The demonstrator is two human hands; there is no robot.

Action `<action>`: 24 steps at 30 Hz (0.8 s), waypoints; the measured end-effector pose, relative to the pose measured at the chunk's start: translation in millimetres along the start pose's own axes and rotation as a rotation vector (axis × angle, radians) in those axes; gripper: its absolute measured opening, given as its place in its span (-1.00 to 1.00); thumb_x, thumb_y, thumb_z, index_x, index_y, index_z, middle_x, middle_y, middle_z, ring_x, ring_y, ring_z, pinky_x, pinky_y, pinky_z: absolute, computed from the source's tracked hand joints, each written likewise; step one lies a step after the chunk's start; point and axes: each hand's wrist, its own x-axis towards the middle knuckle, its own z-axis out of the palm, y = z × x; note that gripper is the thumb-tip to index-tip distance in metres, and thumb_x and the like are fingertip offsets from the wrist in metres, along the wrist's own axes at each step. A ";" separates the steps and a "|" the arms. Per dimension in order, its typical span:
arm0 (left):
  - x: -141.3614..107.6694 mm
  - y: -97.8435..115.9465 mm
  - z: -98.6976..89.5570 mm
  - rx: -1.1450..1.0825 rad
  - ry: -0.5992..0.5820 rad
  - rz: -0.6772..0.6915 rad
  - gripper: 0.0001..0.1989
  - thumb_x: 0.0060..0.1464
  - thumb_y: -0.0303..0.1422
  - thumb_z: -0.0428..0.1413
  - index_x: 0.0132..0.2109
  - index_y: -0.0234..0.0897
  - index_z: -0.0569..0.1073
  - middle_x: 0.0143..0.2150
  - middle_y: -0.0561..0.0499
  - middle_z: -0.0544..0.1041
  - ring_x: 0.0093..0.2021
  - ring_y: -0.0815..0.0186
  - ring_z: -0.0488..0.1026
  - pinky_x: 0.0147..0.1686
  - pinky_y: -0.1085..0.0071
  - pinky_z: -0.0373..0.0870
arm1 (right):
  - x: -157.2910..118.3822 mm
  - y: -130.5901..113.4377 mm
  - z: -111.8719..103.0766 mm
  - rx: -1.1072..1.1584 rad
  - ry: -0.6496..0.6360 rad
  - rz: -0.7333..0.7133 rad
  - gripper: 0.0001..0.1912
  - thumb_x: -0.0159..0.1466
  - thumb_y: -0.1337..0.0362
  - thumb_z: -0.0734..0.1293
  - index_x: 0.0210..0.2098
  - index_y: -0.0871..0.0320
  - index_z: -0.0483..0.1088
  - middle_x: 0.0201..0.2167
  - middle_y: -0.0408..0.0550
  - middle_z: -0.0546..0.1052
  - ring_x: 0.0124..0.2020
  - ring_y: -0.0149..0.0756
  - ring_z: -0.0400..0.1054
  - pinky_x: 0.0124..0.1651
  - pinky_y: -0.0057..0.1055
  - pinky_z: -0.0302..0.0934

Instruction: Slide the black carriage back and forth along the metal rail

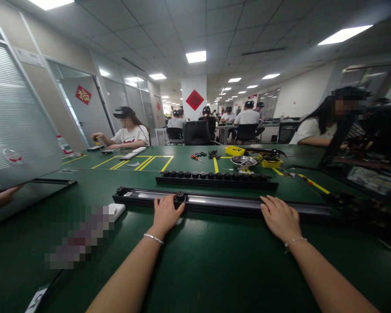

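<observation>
A long black rail [221,202] with a shiny metal strip along its channel lies crosswise on the green table in front of me. My left hand [167,213] grips its near edge, fingers over the top and thumb close to a small black round part [180,196] seated in the channel. Another black part [120,190] sits at the rail's left end. Farther right, my right hand [282,217] is curled over the same rail, its fingertips on the top. Just behind lies a second black rail [217,181], carrying a row of several black round parts.
A pixelated item with a white end [117,211] lies left. Beyond the rails are a screwdriver [197,158], a metal bowl [243,161] and a yellow tray [234,151]. Another person's hand [1,198] holds a dark panel at far left. Dark equipment [368,165] stands right; co-workers sit around.
</observation>
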 end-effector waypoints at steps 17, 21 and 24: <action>2.6 -4.8 3.0 -0.033 -0.031 0.098 -0.62 0.10 -0.18 -0.03 0.02 -0.24 0.36 0.02 -0.12 0.47 0.12 0.10 0.27 0.22 -0.10 -0.18 | -2.0 -1.6 -0.3 -0.014 0.038 -0.006 -0.46 0.30 0.09 -0.09 0.11 0.03 0.29 0.18 -0.07 0.29 0.21 -0.23 0.05 0.15 -0.12 -0.06; 2.3 -4.4 1.9 -0.047 -0.030 0.103 -0.65 0.10 -0.20 -0.02 0.00 -0.22 0.37 0.02 -0.11 0.47 0.12 0.10 0.27 0.22 -0.11 -0.20 | -1.8 -1.7 -1.3 -0.005 0.023 -0.008 -0.45 0.30 0.08 -0.09 0.12 0.04 0.29 0.18 -0.06 0.29 0.21 -0.21 0.05 0.15 -0.10 -0.05; 2.3 -3.8 0.6 -0.056 -0.031 0.105 -0.66 0.10 -0.21 -0.02 0.00 -0.22 0.37 0.01 -0.10 0.47 0.11 0.11 0.28 0.22 -0.12 -0.21 | -1.8 -1.9 -2.1 0.003 0.018 -0.004 -0.45 0.29 0.08 -0.08 0.12 0.04 0.29 0.18 -0.06 0.29 0.21 -0.20 0.05 0.15 -0.09 -0.06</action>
